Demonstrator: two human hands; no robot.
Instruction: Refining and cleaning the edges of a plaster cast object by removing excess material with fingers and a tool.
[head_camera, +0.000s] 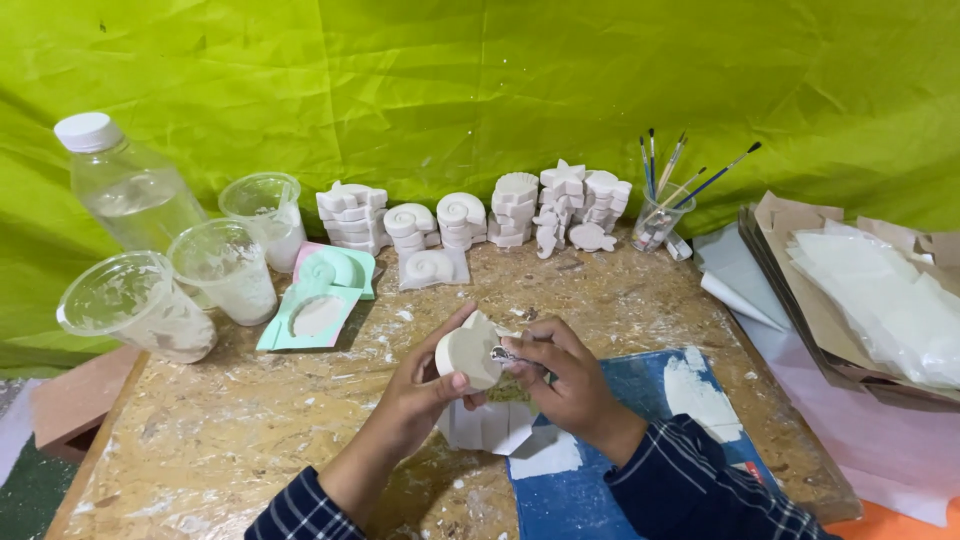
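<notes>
Plaster cast (468, 355) in left hand (425, 385), moulds (322, 295), cups (225, 268) beside

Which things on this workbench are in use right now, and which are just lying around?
In use:
- white plaster cast, gripped by the left hand
- small metal tool, pressed to the cast by the right hand

Lying about:
- finished plaster shells and starfish along the back
- mint green moulds
- plastic cups
- water bottle
- paintbrushes in a cup
- paper stack

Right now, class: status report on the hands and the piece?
Left hand grips white plaster piece. Right hand holds small metal tool against it. Nothing in the way.
</notes>
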